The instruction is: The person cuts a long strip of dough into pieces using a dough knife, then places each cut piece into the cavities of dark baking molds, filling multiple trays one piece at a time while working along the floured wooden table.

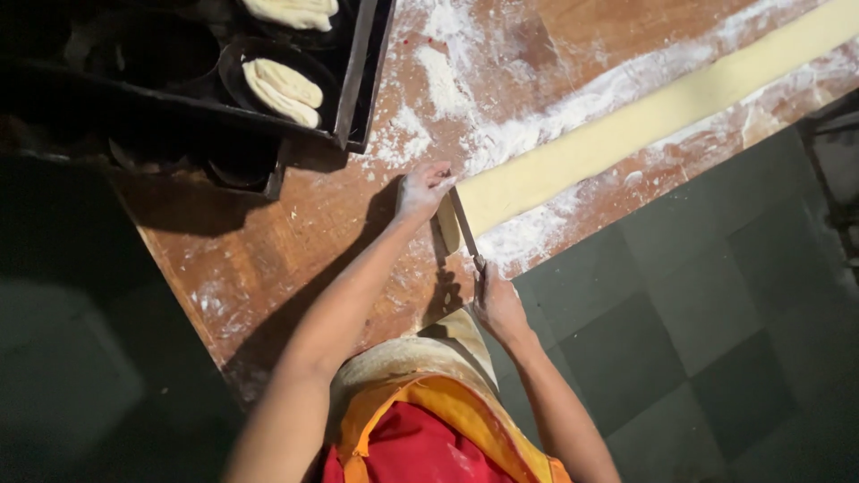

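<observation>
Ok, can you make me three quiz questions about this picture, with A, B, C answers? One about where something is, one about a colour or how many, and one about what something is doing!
1. Where does the long dough strip lie?
A. on the floured wooden table
B. on the floor
C. in the dark tray

2. How many folded dough pieces show in the dark tray?
A. five
B. none
C. two

3. What is the right hand doing?
A. resting flat on the apron
B. gripping the knife across the end of the strip
C. hanging at the side

Answers:
1 A, the strip runs across the table through white flour.
2 C, one piece sits in a pan and another at the top edge.
3 B, the right hand closes on the handle while the left hand touches the far end.
</observation>
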